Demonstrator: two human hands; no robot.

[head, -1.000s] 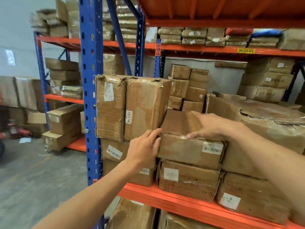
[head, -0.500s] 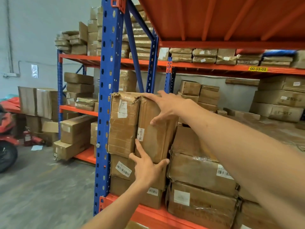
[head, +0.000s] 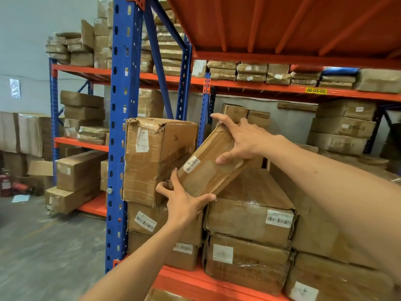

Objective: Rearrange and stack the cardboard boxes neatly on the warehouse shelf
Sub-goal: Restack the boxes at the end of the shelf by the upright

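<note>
A brown taped cardboard box [head: 208,168] with a barcode label is tilted to the right, leaning over the stack. My right hand [head: 240,137] grips its upper end and my left hand [head: 184,198] holds its lower end. To its left stands an upright torn box [head: 152,159] against the blue post. Below and to the right lies a stack of flat boxes [head: 249,220] on the orange shelf [head: 191,281]. Two more labelled boxes [head: 147,222] sit under the upright one.
The blue upright post [head: 121,135] borders the shelf on the left. An orange deck [head: 282,25] hangs overhead. Larger boxes [head: 325,224] fill the right. Further racks with boxes [head: 80,114] stand behind, and the grey concrete floor [head: 43,253] lies at the left.
The right-hand upright box has been tipped over to the right, away from its neighbour. My right hand stayed on its top, my left hand on its lower end. The camera has moved closer.
</note>
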